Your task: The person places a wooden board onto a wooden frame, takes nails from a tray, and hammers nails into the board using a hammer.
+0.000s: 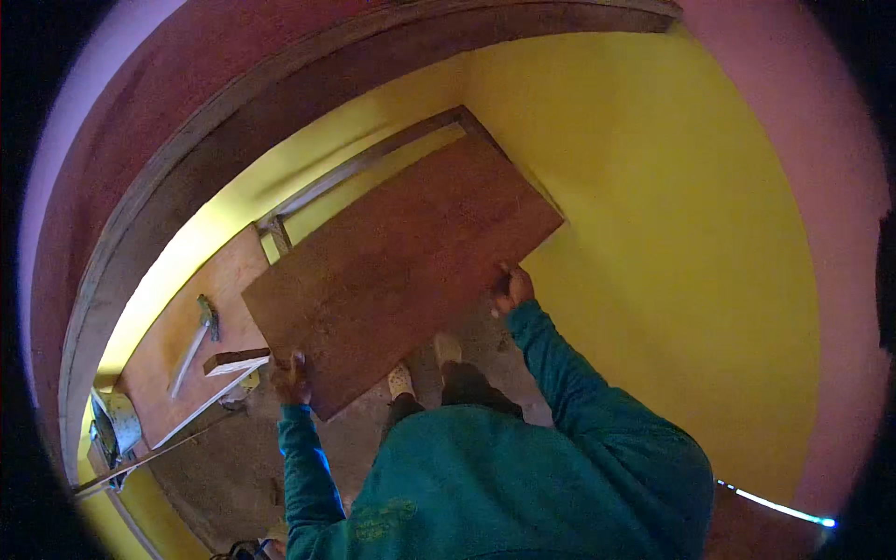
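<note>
A large reddish-brown wooden board (401, 257) lies tilted across the middle of the view. My left hand (290, 379) is closed on its near left corner. Farther right, my right hand (512, 291) grips the near right edge; the fingers are partly hidden and a little blurred. Behind the board, a wooden frame (350, 168) runs along the yellow wall, and the board's far side lies over or against it. Whether the two touch I cannot tell.
Left of the board, a hammer (207, 317) lies on a lighter wooden panel (245, 271). A short wood block (236, 361) sits by my left hand. A pale bucket-like container (121, 420) stands far left. The yellow wall (691, 252) curves round on the right. My feet (401, 381) are beneath the board's near edge.
</note>
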Available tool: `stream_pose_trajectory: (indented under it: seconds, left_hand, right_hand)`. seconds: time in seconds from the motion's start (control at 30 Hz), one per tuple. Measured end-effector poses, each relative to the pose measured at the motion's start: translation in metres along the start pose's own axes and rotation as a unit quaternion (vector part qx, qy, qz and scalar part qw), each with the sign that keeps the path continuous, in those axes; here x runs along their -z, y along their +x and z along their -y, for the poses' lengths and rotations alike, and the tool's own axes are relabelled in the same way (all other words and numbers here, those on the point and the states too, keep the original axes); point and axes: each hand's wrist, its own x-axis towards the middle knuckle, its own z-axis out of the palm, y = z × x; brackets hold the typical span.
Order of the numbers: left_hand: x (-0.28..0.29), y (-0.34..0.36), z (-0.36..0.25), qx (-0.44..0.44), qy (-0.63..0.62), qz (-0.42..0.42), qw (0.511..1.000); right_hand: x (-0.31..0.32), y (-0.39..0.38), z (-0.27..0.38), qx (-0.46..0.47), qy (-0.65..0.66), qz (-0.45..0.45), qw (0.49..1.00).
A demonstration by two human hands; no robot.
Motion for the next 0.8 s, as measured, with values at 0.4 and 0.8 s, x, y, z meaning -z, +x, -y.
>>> stream_pose_trajectory:
  seconds: [0.4, 0.8]
  left_hand:
    - [-0.016, 0.138, 0.162, -0.059, 0.312, -0.071, 0.945]
    - [-0.091, 0.119, 0.081, 0.069, 0.394, 0.035, 0.916]
  right_hand:
    - [-0.072, 0.102, -0.040, -0.062, 0.086, 0.057, 0.993]
    - [-0.062, 0.125, 0.003, -0.053, -0.211, -0.004, 0.976]
